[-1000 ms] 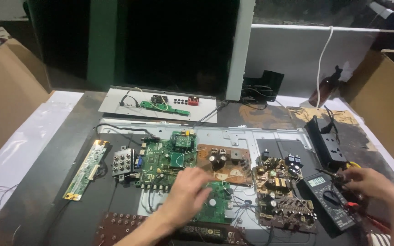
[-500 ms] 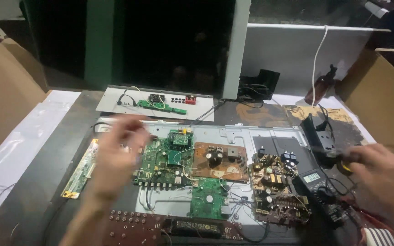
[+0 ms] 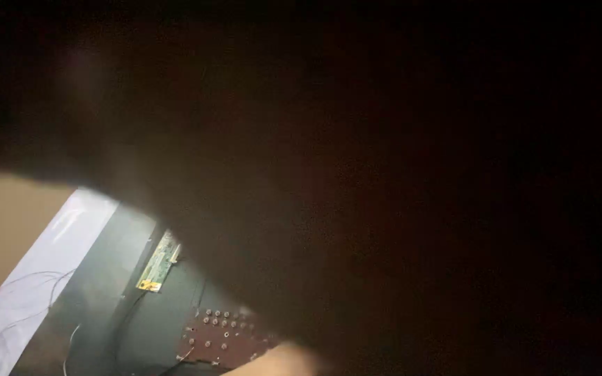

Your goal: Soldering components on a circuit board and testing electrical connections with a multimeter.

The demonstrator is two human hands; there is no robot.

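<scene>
View almost wholly blocked by a dark blurred mass close to the lens. Left of it, a narrow green circuit strip (image 3: 158,263) lies above a brown studded board (image 3: 224,338). Neither hand identifiable; finger positions cannot be told. Risk: unseen contact with boards.

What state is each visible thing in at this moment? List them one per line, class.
Dark blurred shape: very close to the lens, covering most of the view.
Narrow green circuit strip: lying flat, partly hidden.
Brown perforated board: lying flat, partly covered.
Dark tabletop: thin loose wires across it.
Hands: cannot be made out.
</scene>
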